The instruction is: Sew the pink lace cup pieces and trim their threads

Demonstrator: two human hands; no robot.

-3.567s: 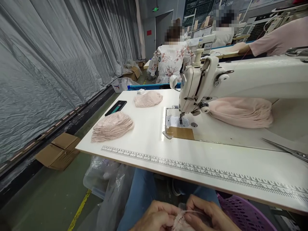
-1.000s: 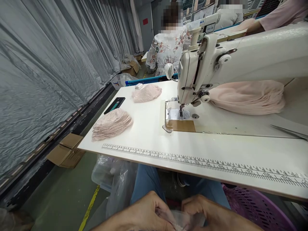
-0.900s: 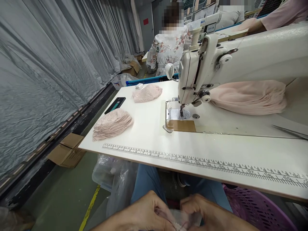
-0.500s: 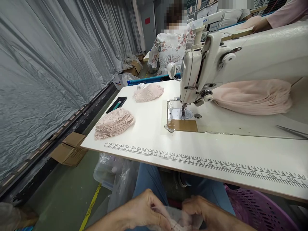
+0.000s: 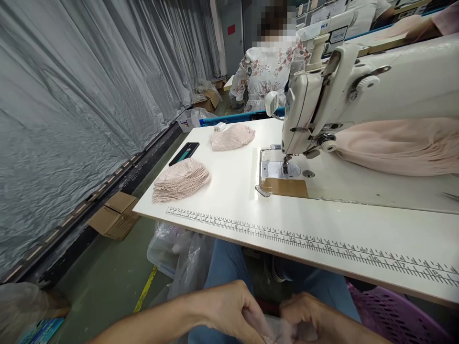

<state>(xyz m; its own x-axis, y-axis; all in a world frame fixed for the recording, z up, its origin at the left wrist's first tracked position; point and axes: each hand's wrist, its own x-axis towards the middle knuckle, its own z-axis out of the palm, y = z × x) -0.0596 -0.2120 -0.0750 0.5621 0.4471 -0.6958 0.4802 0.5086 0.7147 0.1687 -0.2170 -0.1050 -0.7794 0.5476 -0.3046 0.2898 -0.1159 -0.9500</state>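
Observation:
Low over my lap, below the table edge, my left hand (image 5: 233, 306) and my right hand (image 5: 310, 317) are both closed on a small pale pink piece of fabric (image 5: 276, 332) held between them; most of it is cut off by the bottom of the view. On the white table (image 5: 229, 191) in front stands a white sewing machine (image 5: 358, 95). Its needle plate (image 5: 281, 169) is bare. A stack of pink knitted pieces (image 5: 181, 179) lies at the left, a second smaller pile (image 5: 232, 137) behind it, and a large pink pile (image 5: 398, 145) under the machine arm.
A black phone (image 5: 184, 153) lies near the table's left edge. A printed ruler (image 5: 304, 241) runs along the front edge. A purple basket (image 5: 394, 310) sits at my right, plastic bags (image 5: 179, 258) and cardboard boxes (image 5: 114, 215) at the left. A person in a floral top (image 5: 268, 71) sits ahead.
My view has shifted a little to the left and down. Both hands stay closed on the fabric in my lap and have sunk lower in the picture.

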